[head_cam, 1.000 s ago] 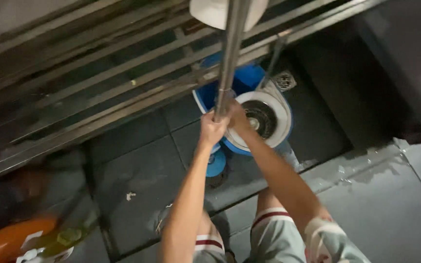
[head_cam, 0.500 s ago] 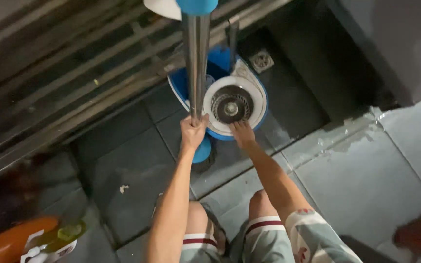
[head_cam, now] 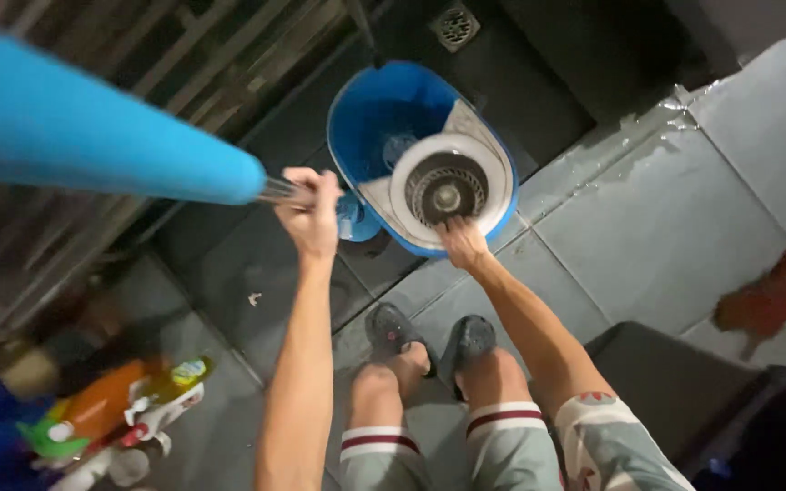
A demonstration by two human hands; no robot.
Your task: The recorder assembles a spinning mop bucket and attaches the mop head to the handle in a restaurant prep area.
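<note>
My left hand (head_cam: 313, 211) is closed around the metal shaft of a mop pole (head_cam: 279, 191), just below its thick blue foam grip (head_cam: 93, 136), which slants up to the left and close to the camera. A blue spin-mop bucket (head_cam: 366, 118) with a white round wringer basket (head_cam: 448, 191) stands on the dark floor tiles ahead of my feet. My right hand (head_cam: 461, 242) reaches down to the bucket's near rim, and its fingers curl over the edge beside the basket. The mop head is not in view.
A square floor drain (head_cam: 455, 25) lies behind the bucket. Metal rails (head_cam: 184, 55) run along the upper left. Coloured bottles (head_cam: 111, 409) crowd the lower left floor. A dark box (head_cam: 684, 382) sits at the lower right, and a blurred red shape (head_cam: 780, 286) at the right.
My right hand has left the pole and gone down to the bucket's rim. The pole has tipped from upright to slanting left, with the blue grip now close to the camera.
</note>
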